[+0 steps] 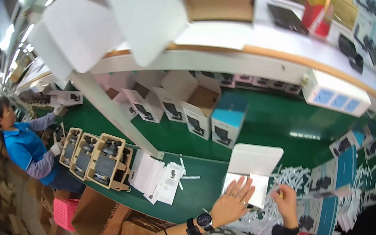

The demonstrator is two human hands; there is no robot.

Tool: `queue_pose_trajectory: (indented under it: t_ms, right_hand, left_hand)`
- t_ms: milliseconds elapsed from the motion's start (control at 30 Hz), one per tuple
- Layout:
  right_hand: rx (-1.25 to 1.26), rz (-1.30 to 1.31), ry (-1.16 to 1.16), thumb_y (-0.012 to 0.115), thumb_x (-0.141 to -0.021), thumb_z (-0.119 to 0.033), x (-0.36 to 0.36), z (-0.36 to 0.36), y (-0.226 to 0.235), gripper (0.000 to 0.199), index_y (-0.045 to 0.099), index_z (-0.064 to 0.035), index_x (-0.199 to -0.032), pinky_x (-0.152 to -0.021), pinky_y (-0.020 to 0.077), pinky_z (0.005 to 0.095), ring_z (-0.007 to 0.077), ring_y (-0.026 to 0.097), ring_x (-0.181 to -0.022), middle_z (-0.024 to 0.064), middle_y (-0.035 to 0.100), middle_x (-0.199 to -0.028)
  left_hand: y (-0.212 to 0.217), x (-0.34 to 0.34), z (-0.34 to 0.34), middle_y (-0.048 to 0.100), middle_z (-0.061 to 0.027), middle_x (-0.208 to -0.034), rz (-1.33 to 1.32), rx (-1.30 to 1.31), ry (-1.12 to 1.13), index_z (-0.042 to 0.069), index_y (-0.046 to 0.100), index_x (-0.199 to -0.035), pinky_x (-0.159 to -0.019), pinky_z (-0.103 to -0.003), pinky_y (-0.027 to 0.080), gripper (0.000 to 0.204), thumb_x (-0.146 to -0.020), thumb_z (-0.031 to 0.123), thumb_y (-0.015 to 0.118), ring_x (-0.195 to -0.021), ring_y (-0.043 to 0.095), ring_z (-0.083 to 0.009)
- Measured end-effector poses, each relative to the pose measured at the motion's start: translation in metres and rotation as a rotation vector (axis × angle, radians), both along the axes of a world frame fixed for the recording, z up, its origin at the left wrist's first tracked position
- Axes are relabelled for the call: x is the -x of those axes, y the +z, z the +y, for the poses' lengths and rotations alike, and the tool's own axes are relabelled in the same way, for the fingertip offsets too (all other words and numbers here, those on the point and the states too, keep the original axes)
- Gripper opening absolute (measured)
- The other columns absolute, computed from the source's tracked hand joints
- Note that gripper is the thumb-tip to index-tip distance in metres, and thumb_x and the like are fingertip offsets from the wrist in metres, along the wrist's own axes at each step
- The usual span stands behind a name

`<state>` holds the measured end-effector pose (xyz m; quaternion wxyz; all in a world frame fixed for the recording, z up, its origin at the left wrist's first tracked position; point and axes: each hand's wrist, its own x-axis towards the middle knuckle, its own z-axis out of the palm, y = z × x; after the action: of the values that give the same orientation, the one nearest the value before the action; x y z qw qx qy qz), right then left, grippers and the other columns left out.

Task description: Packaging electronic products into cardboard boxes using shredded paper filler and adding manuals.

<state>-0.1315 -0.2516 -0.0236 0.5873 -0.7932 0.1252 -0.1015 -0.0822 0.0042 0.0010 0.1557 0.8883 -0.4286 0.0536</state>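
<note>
A small white box [259,191] stands on the green table in front of me, its lid [256,158] raised at the far side. My left hand [234,198] lies flat over the box's near left part, fingers stretched and apart, and hides some of the inside. Just right of the box is my right hand [287,203], its fingers curled in toward the thumb. Whatever those fingers may hold is too small to name. Beneath and around the right hand lies a heap of white paper strips [270,217].
Product boxes [197,121] line the table's back under a shelf [264,63]. Leaflets [169,183] and tan trays of black devices [106,161] lie to the left. Blue-and-white boxes [321,215] stand right. A co-worker in blue [30,147] works at far left; another person [375,213] is at right.
</note>
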Motion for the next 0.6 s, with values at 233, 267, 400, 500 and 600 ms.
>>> queue_pose_trajectory:
  t_ms: [233,267,400,500,600]
  right_hand:
    - [0.774,-0.045,0.062,0.077,-0.087,-0.014,0.013,-0.047,0.002,0.024,0.072,-0.0026,-0.108,-0.067,0.0523,0.0388,0.0276,0.070,-0.078,0.0119,0.071,-0.089]
    - [0.780,-0.057,0.077,0.077,-0.087,-0.014,0.005,-0.041,0.009,0.024,0.072,-0.0026,-0.108,-0.067,0.0523,0.0388,0.0276,0.070,-0.078,0.0119,0.071,-0.089]
    - [0.657,-0.166,0.120,0.078,-0.086,-0.016,-0.039,0.057,0.061,0.022,0.074,-0.0058,-0.105,-0.073,0.0558,0.0430,0.0368,0.071,-0.086,0.0144,0.072,-0.093]
    - [0.636,-0.250,0.151,0.078,-0.084,-0.015,-0.066,0.100,0.058,0.017,0.075,-0.0072,-0.099,-0.072,0.0557,0.0432,0.0357,0.070,-0.084,0.0121,0.072,-0.092]
    - [0.683,-0.319,0.207,0.079,-0.082,-0.014,-0.077,0.119,0.050,0.014,0.075,-0.0084,-0.094,-0.070,0.0550,0.0439,0.0347,0.070,-0.082,0.0107,0.072,-0.090]
  left_hand:
    - [-0.006,0.008,0.010,0.034,-0.0270,-0.163,0.025,0.071,-0.020,-0.004,0.051,-0.145,-0.126,-0.052,0.026,0.077,-0.090,0.045,0.072,-0.153,0.030,-0.0449]
    - [-0.007,0.006,0.009,0.034,-0.0270,-0.163,0.019,0.077,-0.002,-0.004,0.051,-0.145,-0.126,-0.052,0.026,0.077,-0.090,0.045,0.072,-0.153,0.030,-0.0449]
    - [-0.013,0.007,0.010,0.039,-0.0275,-0.159,0.080,0.044,-0.065,-0.007,0.051,-0.144,-0.126,-0.050,0.027,0.068,-0.093,0.035,0.067,-0.151,0.033,-0.0442]
    - [-0.018,0.015,0.013,0.049,-0.0265,-0.150,-0.179,0.057,-0.031,-0.008,0.052,-0.142,-0.125,-0.048,0.029,0.057,-0.095,0.024,0.059,-0.146,0.041,-0.0420]
    - [-0.029,0.021,0.016,0.053,-0.0256,-0.145,-0.144,0.054,-0.059,-0.007,0.053,-0.141,-0.125,-0.048,0.030,0.054,-0.094,0.018,0.056,-0.143,0.045,-0.0409]
